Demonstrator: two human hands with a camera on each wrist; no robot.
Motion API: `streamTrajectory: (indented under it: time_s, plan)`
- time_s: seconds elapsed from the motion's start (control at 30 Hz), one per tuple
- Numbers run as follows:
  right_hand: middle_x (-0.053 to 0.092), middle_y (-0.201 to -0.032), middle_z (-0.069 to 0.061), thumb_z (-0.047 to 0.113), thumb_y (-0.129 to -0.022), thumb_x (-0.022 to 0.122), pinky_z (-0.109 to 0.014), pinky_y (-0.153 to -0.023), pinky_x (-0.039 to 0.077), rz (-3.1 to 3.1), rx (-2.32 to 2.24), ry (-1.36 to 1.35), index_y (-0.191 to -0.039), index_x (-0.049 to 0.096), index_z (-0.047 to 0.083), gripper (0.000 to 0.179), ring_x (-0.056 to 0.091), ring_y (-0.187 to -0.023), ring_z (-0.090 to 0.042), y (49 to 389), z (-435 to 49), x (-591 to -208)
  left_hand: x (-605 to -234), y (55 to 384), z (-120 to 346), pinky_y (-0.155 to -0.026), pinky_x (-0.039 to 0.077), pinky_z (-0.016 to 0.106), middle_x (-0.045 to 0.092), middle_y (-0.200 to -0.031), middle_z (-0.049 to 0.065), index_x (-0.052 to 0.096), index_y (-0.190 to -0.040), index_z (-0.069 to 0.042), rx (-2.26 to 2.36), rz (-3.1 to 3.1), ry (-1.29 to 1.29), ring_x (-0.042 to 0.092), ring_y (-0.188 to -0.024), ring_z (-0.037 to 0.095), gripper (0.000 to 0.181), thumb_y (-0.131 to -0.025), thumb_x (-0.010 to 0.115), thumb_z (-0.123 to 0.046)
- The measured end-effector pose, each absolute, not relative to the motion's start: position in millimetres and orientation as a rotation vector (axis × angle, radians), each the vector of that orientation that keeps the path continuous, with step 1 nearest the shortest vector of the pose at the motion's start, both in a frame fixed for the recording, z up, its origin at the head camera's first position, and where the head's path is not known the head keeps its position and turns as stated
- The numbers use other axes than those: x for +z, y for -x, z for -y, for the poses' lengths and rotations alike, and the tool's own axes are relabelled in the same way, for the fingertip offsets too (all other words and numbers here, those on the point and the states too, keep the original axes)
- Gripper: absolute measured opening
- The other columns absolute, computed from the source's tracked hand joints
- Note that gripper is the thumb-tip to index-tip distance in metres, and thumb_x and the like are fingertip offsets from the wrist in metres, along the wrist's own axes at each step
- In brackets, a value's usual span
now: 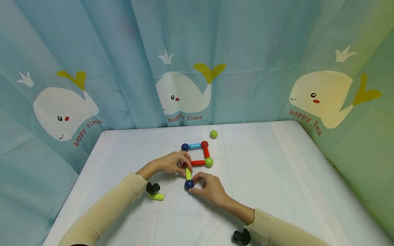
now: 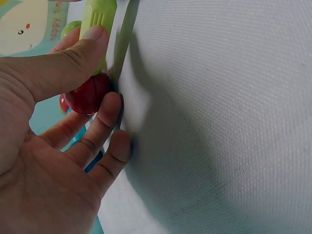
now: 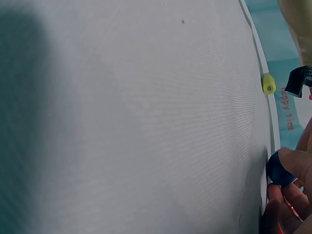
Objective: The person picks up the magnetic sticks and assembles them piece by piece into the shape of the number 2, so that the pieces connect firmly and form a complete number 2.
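Observation:
My left hand (image 1: 173,163) pinches a yellow-green rod (image 2: 99,19) between thumb and fingers. One end of that rod meets a red ball (image 2: 87,95), with my other fingertips beside it. At the rod's near end sits a dark blue ball (image 1: 189,185), which my right hand (image 1: 212,190) grips between thumb and fingers. Just beyond the left hand lies a frame of rods and balls on the table: a light blue rod (image 1: 195,146), a red rod (image 1: 206,152), another red rod (image 1: 198,163), a second dark blue ball (image 1: 185,147), another red ball (image 1: 204,144) and a green ball (image 1: 209,162).
A loose green ball (image 1: 213,134) lies near the back edge of the white table (image 1: 271,171). Another yellow-green rod (image 1: 157,196) rests by the left wrist's black camera mount (image 1: 153,188). A curtain (image 1: 252,68) with whale prints hangs behind and at the sides.

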State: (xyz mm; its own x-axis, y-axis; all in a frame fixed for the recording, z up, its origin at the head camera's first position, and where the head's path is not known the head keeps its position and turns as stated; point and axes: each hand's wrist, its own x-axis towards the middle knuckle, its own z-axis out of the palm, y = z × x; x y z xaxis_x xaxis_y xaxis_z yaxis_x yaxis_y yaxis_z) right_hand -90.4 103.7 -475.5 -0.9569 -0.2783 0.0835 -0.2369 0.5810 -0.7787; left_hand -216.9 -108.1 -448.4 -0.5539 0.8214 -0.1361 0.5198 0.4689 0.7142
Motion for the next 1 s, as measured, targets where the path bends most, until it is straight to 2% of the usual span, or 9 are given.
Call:
streamTrajectory:
  time_s: [0.63,1.0]
  plan:
    - [0.074,-0.090,0.006,0.021,-0.081,0.088,-0.023,-0.058,0.040,-2.739,-1.388,0.466,-0.101,0.074,0.014,0.025,0.050,-0.063,-0.006,91.5,-104.0,-476.0,-448.7,216.5,106.7,-0.088,0.051,0.031,0.057,-0.128,0.007,0.080,-0.103,-0.018,0.853,-2.271,-1.108,0.059,-0.099,0.020,0.021,-0.086,0.083,-0.007]
    - [0.074,-0.091,0.007,0.021,-0.081,0.089,-0.023,-0.058,0.039,-2.732,-1.375,0.456,-0.101,0.074,0.014,0.026,0.049,-0.063,-0.008,91.4,-104.0,-473.8,-447.4,215.5,107.4,-0.091,0.051,0.035,0.057,-0.130,0.008,0.080,-0.103,-0.019,0.844,-2.275,-1.110,0.059,-0.100,0.019,0.021,-0.087,0.083,-0.007]
